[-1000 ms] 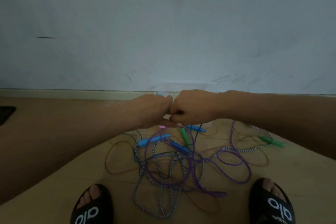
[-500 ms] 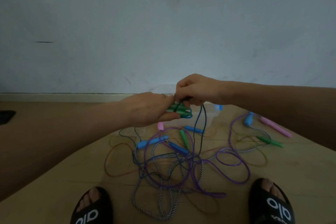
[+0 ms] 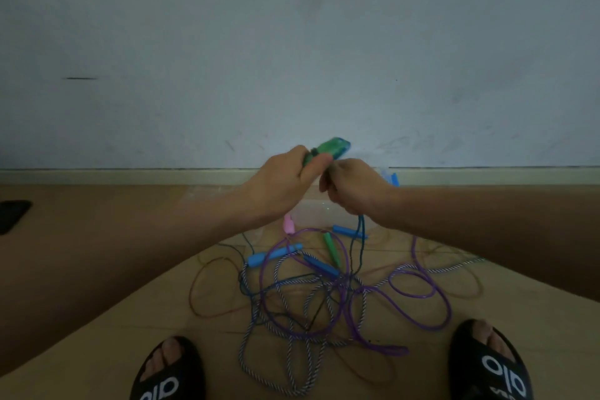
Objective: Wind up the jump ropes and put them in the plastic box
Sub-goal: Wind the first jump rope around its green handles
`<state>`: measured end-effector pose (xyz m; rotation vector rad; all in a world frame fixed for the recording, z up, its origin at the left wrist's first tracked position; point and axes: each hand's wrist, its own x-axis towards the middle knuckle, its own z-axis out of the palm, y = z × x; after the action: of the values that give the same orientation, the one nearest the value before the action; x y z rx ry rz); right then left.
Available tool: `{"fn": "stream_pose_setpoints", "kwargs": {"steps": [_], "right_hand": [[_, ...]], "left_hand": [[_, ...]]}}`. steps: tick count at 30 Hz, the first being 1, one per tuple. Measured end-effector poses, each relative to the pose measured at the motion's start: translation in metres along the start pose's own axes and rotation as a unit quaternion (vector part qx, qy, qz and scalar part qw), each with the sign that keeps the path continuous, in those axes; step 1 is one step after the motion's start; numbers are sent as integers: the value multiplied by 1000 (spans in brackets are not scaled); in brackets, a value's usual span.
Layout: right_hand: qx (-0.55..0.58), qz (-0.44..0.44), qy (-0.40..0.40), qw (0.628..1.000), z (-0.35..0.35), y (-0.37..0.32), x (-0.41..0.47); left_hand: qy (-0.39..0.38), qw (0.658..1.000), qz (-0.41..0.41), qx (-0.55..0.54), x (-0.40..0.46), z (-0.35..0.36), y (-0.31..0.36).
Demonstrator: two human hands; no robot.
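My left hand [image 3: 282,185] grips a pair of green jump-rope handles [image 3: 331,149], which stick up and to the right above my fist. My right hand [image 3: 352,188] sits just right of it and pinches the dark teal cord [image 3: 360,247] that hangs from the handles down to the floor. A tangle of jump ropes [image 3: 311,295] lies on the floor below: purple, striped white, brown and dark cords with blue, green and pink handles. The clear plastic box [image 3: 311,211] stands by the wall, mostly hidden behind my hands.
My two feet in black slides [image 3: 168,373] [image 3: 487,364] flank the tangle at the bottom. A skirting board [image 3: 130,176] runs along the grey wall. A dark flat object [image 3: 13,214] lies at the far left edge.
My left hand has lifted the green handles up and tilted them upright. My right hand has dropped lower and slid down the teal cord.
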<state>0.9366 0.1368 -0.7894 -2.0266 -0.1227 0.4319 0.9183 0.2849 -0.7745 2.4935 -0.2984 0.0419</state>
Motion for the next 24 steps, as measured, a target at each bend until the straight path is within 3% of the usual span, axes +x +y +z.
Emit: {"fn": "stream_pose_setpoints", "kwargs": {"steps": [3, 5, 9, 17, 24], "right_hand": [[-48, -31, -9, 998, 11, 2, -11], [-74, -69, -29, 994, 14, -2, -16], [-83, -104, -30, 991, 10, -20, -14], [-102, -147, -16, 984, -18, -48, -6], [-85, -95, -43, 991, -32, -51, 2]], "left_hand": [[28, 993, -91, 72, 14, -18, -28], [29, 989, -92, 116, 15, -29, -51], [-15, 983, -44, 178, 5, -26, -70], [-99, 972, 76, 198, -7, -30, -52], [-127, 964, 112, 205, -12, -28, -31]]}}
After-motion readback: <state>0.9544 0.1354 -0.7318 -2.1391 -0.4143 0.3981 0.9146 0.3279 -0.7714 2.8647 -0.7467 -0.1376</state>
